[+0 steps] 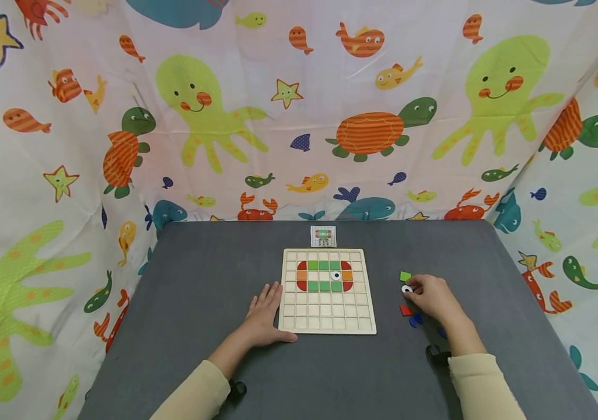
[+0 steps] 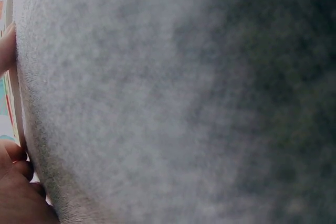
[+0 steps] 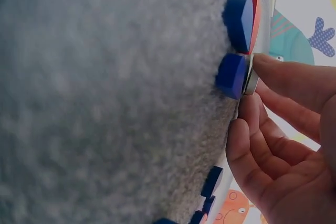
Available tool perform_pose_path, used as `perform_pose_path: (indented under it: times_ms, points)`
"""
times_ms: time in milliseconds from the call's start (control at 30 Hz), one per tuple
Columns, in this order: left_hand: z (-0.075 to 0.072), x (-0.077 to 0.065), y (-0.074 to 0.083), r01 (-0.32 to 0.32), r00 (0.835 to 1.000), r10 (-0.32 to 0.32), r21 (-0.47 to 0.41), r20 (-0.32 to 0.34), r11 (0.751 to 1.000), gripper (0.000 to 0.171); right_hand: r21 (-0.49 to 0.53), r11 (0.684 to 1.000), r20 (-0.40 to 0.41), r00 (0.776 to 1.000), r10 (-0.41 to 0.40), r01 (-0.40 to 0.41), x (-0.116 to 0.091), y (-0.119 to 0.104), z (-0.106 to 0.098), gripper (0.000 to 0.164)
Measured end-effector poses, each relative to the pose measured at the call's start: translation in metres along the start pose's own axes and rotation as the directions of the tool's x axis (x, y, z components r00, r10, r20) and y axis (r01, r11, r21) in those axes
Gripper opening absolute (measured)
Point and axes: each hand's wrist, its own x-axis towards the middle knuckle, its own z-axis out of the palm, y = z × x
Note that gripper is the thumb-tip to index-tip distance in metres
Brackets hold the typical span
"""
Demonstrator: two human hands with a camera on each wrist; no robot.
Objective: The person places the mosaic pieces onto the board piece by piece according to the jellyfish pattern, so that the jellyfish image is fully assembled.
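On the grey table lies a wooden grid board (image 1: 327,322) with red, orange and green tiles laid in a band, plus a round eye piece (image 1: 336,275) inside it. My left hand (image 1: 265,319) rests along the board's left edge, fingers spread and thumb at the lower left corner. To the right of the board, my right hand (image 1: 432,296) pinches a second white eye piece (image 1: 406,289) between thumb and fingertips. In the right wrist view that piece (image 3: 251,82) shows edge-on, close to a blue block (image 3: 231,75).
A picture card (image 1: 323,236) lies behind the board. Around the right hand are a green tile (image 1: 405,276), a red tile (image 1: 406,310) and several blue pieces (image 1: 415,320). A curtain (image 1: 299,163) printed with sea animals hangs behind the table and at its sides.
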Motion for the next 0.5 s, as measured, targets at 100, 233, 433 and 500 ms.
perform_pose_path:
  times_ms: [100,233,433,500]
  points:
    - [0.000,0.000,0.000,0.000,1.000,0.000,0.002,-0.003,1.000,0.129,-0.008,1.000,-0.014,1.000,-0.025,0.025,-0.001,-0.002,-0.001,0.022]
    - [0.001,0.000,0.000,-0.001,1.000,0.001,0.001,-0.004,1.000,0.129,-0.020,0.999,-0.033,0.999,-0.043,0.042,0.000,-0.007,-0.004,0.021]
    - [0.000,-0.001,0.000,-0.007,1.000,0.007,-0.004,-0.004,1.000,0.129,-0.045,0.996,-0.046,0.996,-0.079,0.077,0.005,-0.021,-0.009,0.022]
    - [0.000,0.000,0.000,-0.007,1.000,0.007,-0.002,-0.004,1.000,0.129,-0.049,0.996,-0.044,0.996,-0.083,0.081,0.008,-0.026,-0.009,0.022]
